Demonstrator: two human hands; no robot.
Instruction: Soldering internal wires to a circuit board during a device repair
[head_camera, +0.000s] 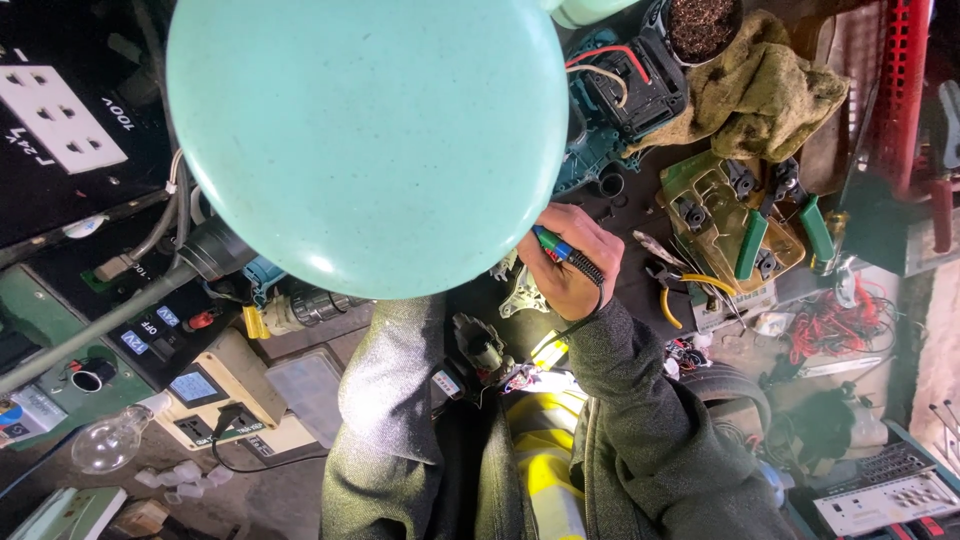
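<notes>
One hand was all you could see clearly: your right hand (568, 262) was closed around a slim tool (560, 250) with a blue and green handle and a black ribbed collar, its black cord trailing down past your wrist. Its tip was hidden behind the big round pale-green lamp shade (367, 140), which filled the upper middle of the view. Your left sleeve (385, 400) ran up under that shade, so the left hand was out of sight and you could not tell how its grip stood.

Just beside your right hand, toward the desk's far edge, lay an opened teal power tool (620, 100) with red and white wires showing. A dirty yellowish rag (760, 85) sat next to it, near the far right corner, touching a small pot of dark crumbs (703, 25). To the right of your hand rested a yellow-green plastic housing (725, 215) with two green handles lying across it, and pliers with yellow grips (675, 285) just below it. A tangle of red wires (835, 325) lay farther right.

On the left side stood a beige meter box (215, 390) with a small screen and a socket, a clear bulb (105, 440) near it, and a white socket panel (60, 115) at the far left corner.
</notes>
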